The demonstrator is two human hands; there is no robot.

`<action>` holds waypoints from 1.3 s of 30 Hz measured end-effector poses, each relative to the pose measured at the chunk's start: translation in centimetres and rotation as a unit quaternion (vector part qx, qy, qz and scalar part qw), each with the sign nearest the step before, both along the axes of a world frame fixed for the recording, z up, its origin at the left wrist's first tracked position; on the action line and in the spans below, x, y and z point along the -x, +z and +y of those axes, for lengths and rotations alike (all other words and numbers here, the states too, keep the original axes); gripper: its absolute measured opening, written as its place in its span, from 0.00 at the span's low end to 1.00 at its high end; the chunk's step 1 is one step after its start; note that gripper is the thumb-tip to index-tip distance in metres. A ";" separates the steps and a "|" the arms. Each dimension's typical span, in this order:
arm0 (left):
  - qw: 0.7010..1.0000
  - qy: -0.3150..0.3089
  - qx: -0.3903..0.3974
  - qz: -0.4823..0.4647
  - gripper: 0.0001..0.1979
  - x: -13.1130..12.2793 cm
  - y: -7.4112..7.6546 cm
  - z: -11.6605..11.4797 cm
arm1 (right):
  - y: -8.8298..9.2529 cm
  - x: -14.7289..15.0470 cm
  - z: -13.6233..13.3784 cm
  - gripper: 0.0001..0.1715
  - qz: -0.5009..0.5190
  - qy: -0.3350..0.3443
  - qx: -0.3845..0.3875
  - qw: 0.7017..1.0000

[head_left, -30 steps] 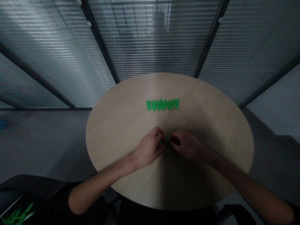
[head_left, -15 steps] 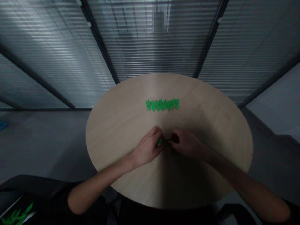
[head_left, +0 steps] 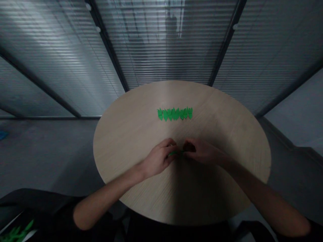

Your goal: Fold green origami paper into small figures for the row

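Close together over the middle of the round wooden table (head_left: 126, 134), my two hands hold a small green piece (head_left: 173, 153). My left hand (head_left: 163, 156) has its fingers closed around the piece, which shows between them. The thumb and fingers of my right hand (head_left: 198, 150) pinch its thin right end. Its full shape is hidden by the fingers. Beyond my hands, several green leaf-like pieces (head_left: 175, 114) lie side by side in a row.
At the bottom left, more green pieces (head_left: 19, 233) lie in a dark container by a black chair. Glass partitions with blinds (head_left: 166, 50) stand behind the table. A blue object (head_left: 3, 135) is on the floor at far left.
The green piece between my hands has turned a little and shows as a thinner strip. My fingers have shifted slightly around it. The row of pieces stays the same.
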State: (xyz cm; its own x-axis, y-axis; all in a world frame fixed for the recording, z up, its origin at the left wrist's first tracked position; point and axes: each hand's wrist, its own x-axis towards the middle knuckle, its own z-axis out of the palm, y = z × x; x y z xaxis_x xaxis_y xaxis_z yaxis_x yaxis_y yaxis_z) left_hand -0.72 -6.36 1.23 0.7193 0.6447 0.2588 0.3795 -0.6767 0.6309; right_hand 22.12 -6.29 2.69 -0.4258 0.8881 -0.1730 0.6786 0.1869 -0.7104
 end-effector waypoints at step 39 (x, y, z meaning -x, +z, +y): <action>0.993 -0.020 -0.081 0.088 0.16 1.5 0.5 0.1 | 0.0 0.0 -0.7 0.06 0.015 0.015 -0.035 0.999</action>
